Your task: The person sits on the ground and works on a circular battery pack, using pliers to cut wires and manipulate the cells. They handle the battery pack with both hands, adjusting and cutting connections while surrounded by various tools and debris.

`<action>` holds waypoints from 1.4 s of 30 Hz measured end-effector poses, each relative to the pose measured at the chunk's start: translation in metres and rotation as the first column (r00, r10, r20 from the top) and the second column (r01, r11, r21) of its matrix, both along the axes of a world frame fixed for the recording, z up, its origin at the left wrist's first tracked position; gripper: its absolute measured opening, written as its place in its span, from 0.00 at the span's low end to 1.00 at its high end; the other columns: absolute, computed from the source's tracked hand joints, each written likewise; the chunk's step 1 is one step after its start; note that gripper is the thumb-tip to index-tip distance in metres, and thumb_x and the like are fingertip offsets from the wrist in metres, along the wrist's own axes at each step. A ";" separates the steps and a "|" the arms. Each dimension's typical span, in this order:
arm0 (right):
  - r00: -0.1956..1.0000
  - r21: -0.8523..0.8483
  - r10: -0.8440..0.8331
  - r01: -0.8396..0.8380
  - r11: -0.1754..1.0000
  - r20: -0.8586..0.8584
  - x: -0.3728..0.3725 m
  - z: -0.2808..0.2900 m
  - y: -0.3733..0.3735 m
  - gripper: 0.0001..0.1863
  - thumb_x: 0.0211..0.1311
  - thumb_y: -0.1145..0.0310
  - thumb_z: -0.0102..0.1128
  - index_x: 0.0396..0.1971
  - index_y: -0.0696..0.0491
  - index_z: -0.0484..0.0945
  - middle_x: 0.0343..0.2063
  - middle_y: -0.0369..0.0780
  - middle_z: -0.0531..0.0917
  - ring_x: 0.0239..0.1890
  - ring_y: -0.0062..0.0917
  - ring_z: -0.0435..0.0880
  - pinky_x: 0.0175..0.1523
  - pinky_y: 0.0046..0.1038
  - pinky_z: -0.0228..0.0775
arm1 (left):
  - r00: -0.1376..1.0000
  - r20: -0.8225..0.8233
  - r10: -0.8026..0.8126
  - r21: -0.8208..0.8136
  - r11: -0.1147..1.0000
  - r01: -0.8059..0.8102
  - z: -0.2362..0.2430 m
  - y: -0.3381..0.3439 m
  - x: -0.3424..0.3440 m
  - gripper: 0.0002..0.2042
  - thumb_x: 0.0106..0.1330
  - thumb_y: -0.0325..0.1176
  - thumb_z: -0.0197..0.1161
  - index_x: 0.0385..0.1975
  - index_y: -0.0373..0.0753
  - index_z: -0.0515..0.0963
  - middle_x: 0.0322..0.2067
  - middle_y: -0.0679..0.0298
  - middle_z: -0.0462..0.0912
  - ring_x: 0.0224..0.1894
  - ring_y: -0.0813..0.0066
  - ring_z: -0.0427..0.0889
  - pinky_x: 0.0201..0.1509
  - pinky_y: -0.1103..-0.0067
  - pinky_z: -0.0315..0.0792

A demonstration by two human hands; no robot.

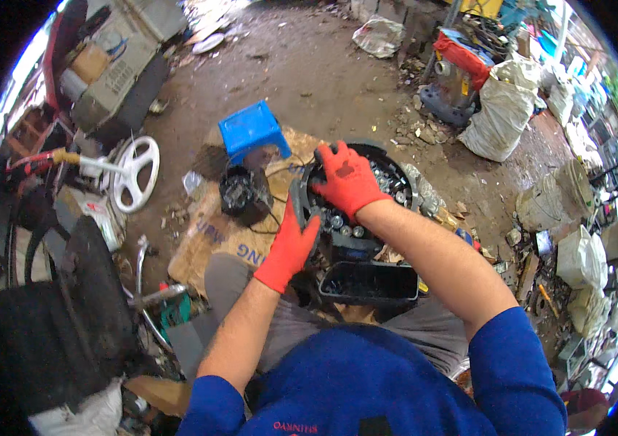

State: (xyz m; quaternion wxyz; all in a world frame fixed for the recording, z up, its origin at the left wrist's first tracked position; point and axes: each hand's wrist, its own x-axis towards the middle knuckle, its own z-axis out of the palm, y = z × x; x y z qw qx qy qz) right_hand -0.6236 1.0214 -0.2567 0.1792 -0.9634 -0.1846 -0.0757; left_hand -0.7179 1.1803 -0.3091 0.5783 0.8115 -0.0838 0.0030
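A round black tub (412,190) stands in front of my knees, holding many small round metal pieces (345,227). My left hand (291,243), in a red glove with dark fingertips, grips the tub's left rim, thumb on the inner side. Reaching across the tub, my right hand (349,178) is in a matching glove. Its fingers bend down at the far left part of the rim, and what they hold, if anything, is hidden. Closer to me sits a black rectangular bin (368,282), just below the tub.
Left of the tub, a blue plastic stool (251,129) and a dark box-like part (244,195) rest on flattened cardboard (200,251). A white steering-wheel-shaped piece (135,174) lies farther left. White sacks (501,116) and a dirty bucket (556,196) stand at right.
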 end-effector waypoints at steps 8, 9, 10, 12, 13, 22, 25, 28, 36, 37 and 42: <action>1.000 0.095 0.002 0.000 0.995 -0.022 0.013 -0.007 -0.011 0.23 0.58 0.59 0.67 0.50 0.52 0.74 0.45 0.50 0.82 0.50 0.47 0.82 0.53 0.45 0.76 | 1.000 -0.021 0.003 0.017 1.000 -0.003 -0.001 0.003 0.005 0.38 0.74 0.35 0.57 0.77 0.31 0.45 0.75 0.46 0.54 0.77 0.58 0.54 0.79 0.70 0.49; 0.999 0.125 0.028 -0.031 0.992 0.021 0.014 -0.011 -0.013 0.22 0.58 0.59 0.66 0.51 0.52 0.75 0.45 0.49 0.82 0.50 0.46 0.82 0.53 0.44 0.76 | 0.999 -0.041 -0.004 0.016 1.000 0.005 0.000 0.005 0.006 0.38 0.74 0.35 0.57 0.77 0.31 0.45 0.75 0.46 0.54 0.77 0.58 0.54 0.79 0.70 0.49; 0.999 0.127 0.040 -0.042 0.991 0.018 0.012 -0.010 -0.014 0.22 0.59 0.59 0.66 0.51 0.52 0.75 0.45 0.49 0.82 0.50 0.46 0.82 0.53 0.44 0.76 | 0.997 -0.071 0.000 0.003 1.000 0.001 0.000 0.004 0.004 0.38 0.74 0.36 0.57 0.77 0.31 0.45 0.75 0.47 0.53 0.77 0.58 0.54 0.79 0.70 0.49; 0.998 0.130 0.065 -0.066 0.989 0.011 0.013 -0.008 -0.014 0.23 0.59 0.60 0.65 0.52 0.52 0.75 0.45 0.48 0.82 0.50 0.46 0.82 0.53 0.44 0.76 | 0.992 -0.123 -0.001 -0.005 1.000 0.001 0.002 0.010 0.003 0.38 0.74 0.36 0.58 0.76 0.30 0.45 0.76 0.46 0.53 0.77 0.58 0.54 0.79 0.70 0.49; 0.996 0.122 0.081 -0.076 0.990 -0.037 0.013 -0.002 -0.014 0.26 0.60 0.58 0.65 0.55 0.52 0.73 0.50 0.48 0.80 0.54 0.45 0.80 0.57 0.43 0.74 | 0.995 -0.094 0.010 -0.002 1.000 -0.011 -0.001 0.011 0.002 0.38 0.73 0.36 0.58 0.76 0.30 0.45 0.76 0.46 0.52 0.77 0.58 0.54 0.79 0.70 0.49; 0.989 0.376 0.135 -0.102 0.921 -0.063 0.016 -0.002 -0.033 0.29 0.60 0.62 0.66 0.61 0.51 0.73 0.56 0.48 0.79 0.57 0.46 0.80 0.62 0.38 0.73 | 0.950 0.311 -0.040 0.431 0.897 -0.104 0.022 -0.003 0.010 0.34 0.64 0.33 0.65 0.70 0.34 0.62 0.69 0.44 0.64 0.74 0.43 0.58 0.77 0.59 0.54; 0.975 0.426 0.212 -0.163 0.890 -0.069 0.011 0.001 -0.046 0.25 0.59 0.64 0.66 0.57 0.52 0.77 0.52 0.48 0.81 0.55 0.46 0.80 0.61 0.38 0.73 | 0.964 0.252 -0.087 0.588 0.805 -0.081 0.052 -0.003 0.014 0.31 0.59 0.38 0.66 0.63 0.36 0.71 0.65 0.48 0.69 0.71 0.38 0.62 0.75 0.56 0.59; 0.979 0.271 0.202 -0.190 0.944 -0.016 0.009 -0.006 -0.059 0.24 0.60 0.65 0.66 0.57 0.51 0.78 0.50 0.48 0.81 0.54 0.45 0.81 0.60 0.39 0.74 | 0.976 0.047 -0.212 0.710 0.695 0.117 0.075 -0.004 0.028 0.29 0.60 0.40 0.65 0.62 0.38 0.74 0.63 0.48 0.72 0.68 0.37 0.66 0.73 0.55 0.61; 0.972 0.138 0.237 -0.236 0.962 0.012 -0.006 -0.006 -0.066 0.26 0.61 0.58 0.65 0.59 0.49 0.76 0.53 0.46 0.79 0.56 0.45 0.77 0.62 0.43 0.70 | 0.943 0.008 -0.332 0.757 0.619 0.212 0.092 -0.007 0.059 0.17 0.63 0.43 0.63 0.48 0.41 0.84 0.51 0.47 0.81 0.57 0.42 0.76 0.69 0.56 0.65; 0.969 0.136 0.247 -0.242 0.961 -0.022 -0.006 -0.001 -0.063 0.28 0.60 0.56 0.65 0.60 0.48 0.74 0.54 0.45 0.79 0.58 0.45 0.76 0.64 0.43 0.69 | 0.949 0.001 -0.314 0.750 0.628 0.207 0.089 -0.003 0.059 0.17 0.63 0.41 0.64 0.49 0.41 0.83 0.51 0.48 0.81 0.58 0.43 0.75 0.69 0.56 0.64; 0.946 0.031 0.322 -0.321 0.947 -0.045 0.000 0.000 -0.061 0.31 0.57 0.52 0.65 0.61 0.48 0.75 0.54 0.44 0.78 0.57 0.44 0.77 0.61 0.44 0.71 | 0.922 0.284 -0.262 0.842 0.528 -0.109 0.055 -0.008 0.046 0.21 0.63 0.39 0.66 0.55 0.41 0.78 0.54 0.52 0.78 0.63 0.45 0.70 0.69 0.50 0.61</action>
